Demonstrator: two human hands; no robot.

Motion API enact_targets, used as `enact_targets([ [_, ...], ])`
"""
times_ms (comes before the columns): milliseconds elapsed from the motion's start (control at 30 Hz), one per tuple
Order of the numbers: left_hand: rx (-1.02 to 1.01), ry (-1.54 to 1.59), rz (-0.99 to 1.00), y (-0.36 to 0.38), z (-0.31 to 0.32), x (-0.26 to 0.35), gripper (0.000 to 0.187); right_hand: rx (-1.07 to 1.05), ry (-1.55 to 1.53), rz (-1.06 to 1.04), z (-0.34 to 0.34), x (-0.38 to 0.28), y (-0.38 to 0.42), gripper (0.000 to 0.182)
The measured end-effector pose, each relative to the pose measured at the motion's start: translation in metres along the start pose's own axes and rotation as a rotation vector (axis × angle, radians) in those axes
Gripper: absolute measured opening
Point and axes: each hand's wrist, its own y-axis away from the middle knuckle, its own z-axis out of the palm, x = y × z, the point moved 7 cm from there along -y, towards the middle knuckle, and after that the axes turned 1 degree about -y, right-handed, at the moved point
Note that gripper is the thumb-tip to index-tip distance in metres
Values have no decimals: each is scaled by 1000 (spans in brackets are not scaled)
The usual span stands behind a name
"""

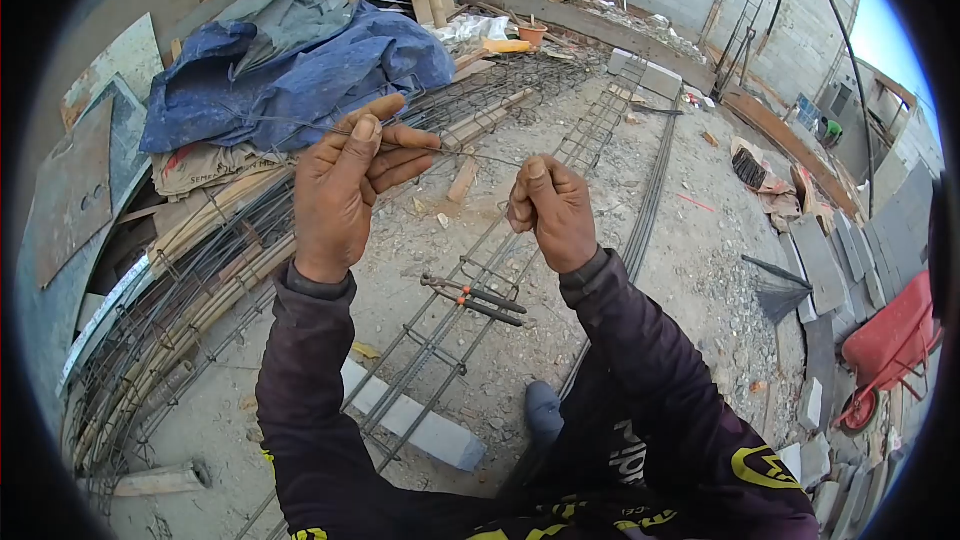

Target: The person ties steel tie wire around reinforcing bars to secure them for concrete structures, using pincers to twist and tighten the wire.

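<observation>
A thin dark wire [470, 153] runs between my two raised hands. My left hand [352, 180] pinches it between thumb and index finger, the other fingers partly stretched out, and a length of wire sticks out past it to the left. My right hand [552, 208] is closed on the wire's right part, fingers curled in. Below them, a rebar cage [432, 352] lies lengthwise on the ground, with its square stirrups showing. Pincers [475, 298] with black and orange handles rest across the cage's bars.
Left stand bundled rebar [165, 365] and a blue tarp [300, 75]. A pale block [420, 420] sits under the cage's near part. Long bars [652, 190] lie to the right. Farther right are grey blocks [825, 250] and a red wheelbarrow [890, 340]. A person [830, 130] is far off.
</observation>
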Motion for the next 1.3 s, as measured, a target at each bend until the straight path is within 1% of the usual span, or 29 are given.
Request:
enact_targets([
  [67,-55,3,-31,5,15,-10,41,210,29,-180,-10,-11,-6,37],
  [100,-84,7,-48,9,24,-16,42,224,-19,-242,-19,-15,-9,35],
  [200,-160,49,-132,20,49,-44,44,452,-238,-218,-26,-29,-13,34],
  [233,-175,90,-166,24,56,-53,44,563,-289,-155,-25,-36,-12,34],
  [267,-189,133,-204,28,61,-62,45,512,-328,-158,-32,-32,-13,34],
  [333,-197,163,-218,32,65,-74,44,404,-406,-160,-52,-29,-14,34],
  [367,-199,175,-223,32,65,-77,44,471,-397,-141,-62,-28,-14,36],
  [467,-176,107,-160,26,57,-63,43,480,-245,-119,-71,-32,-17,39],
  [500,-184,54,-83,24,53,-57,42,459,-209,-98,-68,-30,-18,41],
  [567,-173,-13,-19,19,46,-41,42,412,-110,-48,-58,-27,-18,44],
  [600,-128,32,82,15,42,-35,40,380,-50,-23,-51,-26,-16,46],
  [633,-194,40,162,12,39,-25,38,357,69,22,-43,-24,-12,46],
  [667,-183,-92,245,13,39,-17,39,322,183,59,-34,-19,-11,45],
  [700,-90,41,171,12,38,-10,36,258,208,88,-30,-8,-11,46],
  [733,-81,82,169,12,37,-4,36,191,231,110,-23,1,-10,47],
  [767,-72,122,167,12,36,1,35,289,402,146,-4,-5,-3,49],
  [800,-158,73,230,8,33,4,36,242,435,156,8,-4,0,48],
  [867,-229,75,265,14,29,7,39,144,508,153,27,1,4,47],
  [900,-210,125,238,18,26,7,39,86,552,37,42,-2,11,47],
  [1000,-170,282,166,26,21,9,40,131,275,49,49,8,12,46],
  [1033,-162,339,147,28,21,10,40,146,237,38,50,8,12,46],
  [1133,-116,366,113,29,23,0,41,193,139,-11,45,1,9,44],
  [1167,-132,364,127,27,20,-7,41,138,102,66,42,2,8,40],
  [1233,-106,361,85,29,24,-5,42,14,392,-30,45,0,7,37],
  [1300,-87,368,70,28,27,-4,42,-91,559,-114,56,5,15,44],
])
